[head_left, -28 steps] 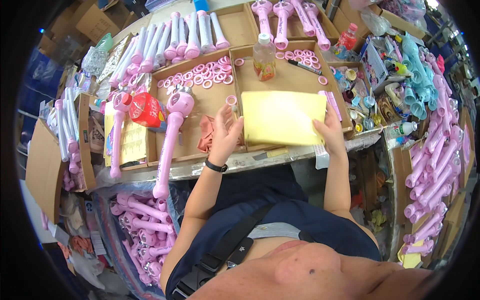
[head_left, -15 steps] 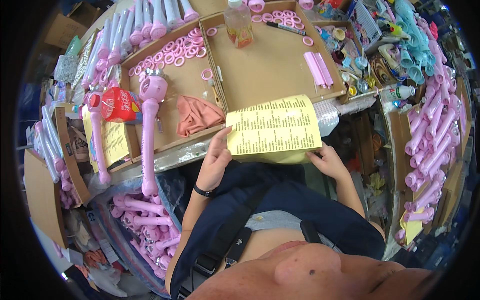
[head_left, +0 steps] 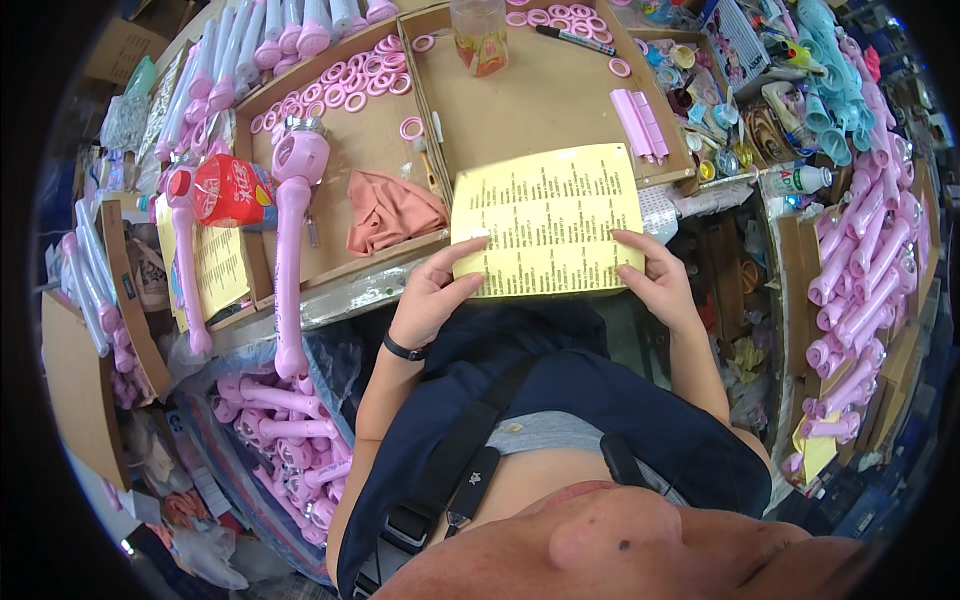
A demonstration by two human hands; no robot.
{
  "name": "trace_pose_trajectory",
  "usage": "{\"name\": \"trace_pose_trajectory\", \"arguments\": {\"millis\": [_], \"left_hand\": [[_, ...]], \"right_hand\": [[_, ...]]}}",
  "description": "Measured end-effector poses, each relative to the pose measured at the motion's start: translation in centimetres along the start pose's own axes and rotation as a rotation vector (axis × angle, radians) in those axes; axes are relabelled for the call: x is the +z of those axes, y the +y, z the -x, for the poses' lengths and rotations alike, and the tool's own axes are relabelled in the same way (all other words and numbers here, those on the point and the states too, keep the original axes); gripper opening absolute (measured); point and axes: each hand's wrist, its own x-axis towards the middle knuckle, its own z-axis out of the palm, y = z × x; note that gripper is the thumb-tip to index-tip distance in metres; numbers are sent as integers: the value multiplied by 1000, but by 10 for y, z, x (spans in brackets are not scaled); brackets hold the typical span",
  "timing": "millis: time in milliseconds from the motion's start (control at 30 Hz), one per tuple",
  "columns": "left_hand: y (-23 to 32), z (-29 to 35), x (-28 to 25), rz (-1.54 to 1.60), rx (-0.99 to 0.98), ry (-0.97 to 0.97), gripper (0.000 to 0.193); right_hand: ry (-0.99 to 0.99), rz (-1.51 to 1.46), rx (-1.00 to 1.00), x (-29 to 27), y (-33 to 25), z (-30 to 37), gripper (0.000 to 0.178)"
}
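A yellow sheet of printed labels [head_left: 545,205] spans the space between my two hands, over the near edge of the cardboard tray. My left hand [head_left: 432,297] pinches its lower left side, thumb and fingers on the paper. At the lower right, my right hand [head_left: 660,285] grips it the same way, its thumb and fingers on the printed face. Left of the sheet, a crumpled peach cloth [head_left: 392,215] lies in the tray. A pink plastic wand [head_left: 290,250] with a silver-rimmed head leans across the tray's front edge.
Pink rings [head_left: 355,82] lie in the tray [head_left: 520,120], with a bottle [head_left: 480,50], a marker [head_left: 575,40] and pink strips [head_left: 640,125]. A red packet [head_left: 228,190] sits left. Pink wands fill a bag [head_left: 225,490] below; more pink parts [head_left: 865,280] are stacked right.
The sheet's lower part, curled under before, now lies flatter toward me. Both hands have moved up and inward onto its sides. The whole view has shifted slightly.
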Motion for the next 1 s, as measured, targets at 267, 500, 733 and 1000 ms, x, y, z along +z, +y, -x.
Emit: {"name": "trace_pose_trajectory", "arguments": {"millis": [267, 500, 733, 1000], "left_hand": [[-6, 3, 1, 20, 75, 151, 38], [35, 9, 10, -967, 465, 320, 52], [74, -7, 52, -1207, 779, -114, 66], [73, 2, 55, -1094, 597, -222, 44]], "right_hand": [[81, -41, 42, 9, -11, -4, 31], [113, 317, -148, 20, -46, -5, 28], [-178, 547, -343, 44, -81, -13, 29], [-4, 615, -649, 53, -81, -29, 31]]}}
